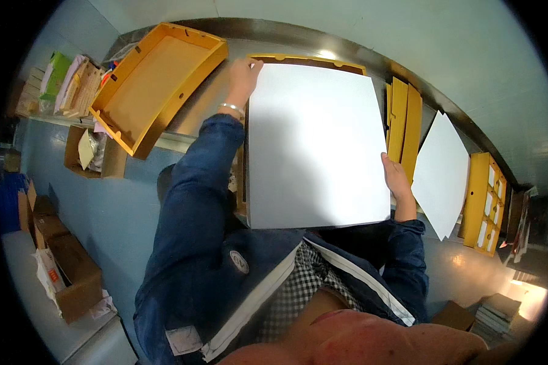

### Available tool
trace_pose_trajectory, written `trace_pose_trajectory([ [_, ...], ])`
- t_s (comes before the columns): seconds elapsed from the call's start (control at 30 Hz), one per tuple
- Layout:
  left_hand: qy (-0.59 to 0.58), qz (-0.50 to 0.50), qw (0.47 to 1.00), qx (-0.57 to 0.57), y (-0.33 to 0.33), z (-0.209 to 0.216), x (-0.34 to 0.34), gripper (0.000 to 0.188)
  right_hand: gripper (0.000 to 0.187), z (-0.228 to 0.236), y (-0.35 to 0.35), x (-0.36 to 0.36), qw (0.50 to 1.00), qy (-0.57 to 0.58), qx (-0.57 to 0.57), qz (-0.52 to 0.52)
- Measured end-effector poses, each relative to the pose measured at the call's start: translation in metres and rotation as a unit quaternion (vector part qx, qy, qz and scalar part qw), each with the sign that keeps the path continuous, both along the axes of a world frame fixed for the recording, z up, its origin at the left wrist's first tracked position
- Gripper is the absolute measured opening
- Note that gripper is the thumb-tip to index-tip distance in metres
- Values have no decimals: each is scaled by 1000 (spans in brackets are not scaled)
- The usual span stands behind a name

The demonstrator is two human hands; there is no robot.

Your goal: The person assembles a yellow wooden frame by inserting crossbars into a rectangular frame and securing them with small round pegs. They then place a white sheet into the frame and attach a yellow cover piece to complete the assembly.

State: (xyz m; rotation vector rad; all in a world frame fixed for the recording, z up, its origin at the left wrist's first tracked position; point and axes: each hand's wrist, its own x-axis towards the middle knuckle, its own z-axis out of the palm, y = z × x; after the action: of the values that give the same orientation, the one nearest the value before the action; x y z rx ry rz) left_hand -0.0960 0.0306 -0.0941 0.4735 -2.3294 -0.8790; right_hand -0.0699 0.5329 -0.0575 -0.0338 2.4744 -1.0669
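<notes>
A large white rectangular board or sheet (316, 146) lies in front of me, with a soft shadow over its left half. My left hand (243, 78) is closed on its far left corner. Lower down on the right edge, my right hand (397, 179) grips it, with the fingers partly hidden. Beneath the board is a yellow cardboard box (310, 58); only its far rim and a strip of its left side show. The board covers whatever the box contains.
An open yellow tray-like box (158, 85) stands at the far left. To the right are folded yellow cardboard strips (403, 118), more white sheets (441, 173) and a yellow box with white windows (487, 204). Brown cartons (73, 274) sit at the lower left.
</notes>
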Motion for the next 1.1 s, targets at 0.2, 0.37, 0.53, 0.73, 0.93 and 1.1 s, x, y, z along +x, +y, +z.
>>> trace_pose_trajectory([
  [0.2, 0, 22, 996, -87, 2, -29, -9, 21, 78, -18, 7, -6, 998, 29, 58, 20],
  [0.37, 24, 47, 997, -51, -10, -44, 1, 15, 78, 28, -36, 8, 991, 29, 124, 37],
  [0.53, -24, -39, 998, 30, 10, -42, 64, 48, 63, 35, -57, 24, 934, 111, 334, 55],
  [0.73, -233, -188, 900, 317, 83, 33, 277, 105, 111, 38, -5, 67, 982, 85, -43, 164],
  [0.93, -319, -227, 911, 131, 110, 53, 323, 127, 129, 39, 19, 106, 971, 36, 35, 233],
  [1.1, -280, -185, 928, 160, 94, 27, 317, 89, 90, 14, 21, 100, 969, 172, -18, 175],
])
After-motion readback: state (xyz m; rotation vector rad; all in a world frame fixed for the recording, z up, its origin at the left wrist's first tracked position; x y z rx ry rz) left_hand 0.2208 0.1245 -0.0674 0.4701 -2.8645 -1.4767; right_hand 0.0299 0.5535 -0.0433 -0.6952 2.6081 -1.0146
